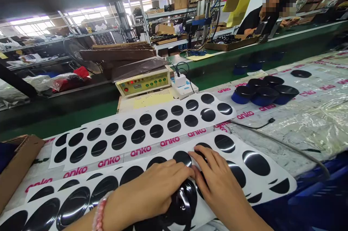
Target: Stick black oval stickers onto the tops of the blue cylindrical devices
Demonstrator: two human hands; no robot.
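Note:
My left hand (152, 187), with a pink bead bracelet at the wrist, is curled over the upper left side of a glossy black round part (183, 202). Its fingertips meet those of my right hand (217, 176) just above that part. The fingers of my right hand are bent and drawn together over the sheet; what lies between them is hidden. Under both hands spreads a white sheet of black round stickers (257, 163), stacked on similar sheets. Behind it lies another sticker sheet (174, 125) with two rows of black discs.
Several black-topped blue round parts (265, 96) stand at the right; a lone black disc (301, 74) lies beyond. A cable (293, 147) crosses the bench. A yellow control box (144, 82) and power strip (182, 85) stand behind. A cardboard box (20, 166) is left. A person (251, 21) sits opposite.

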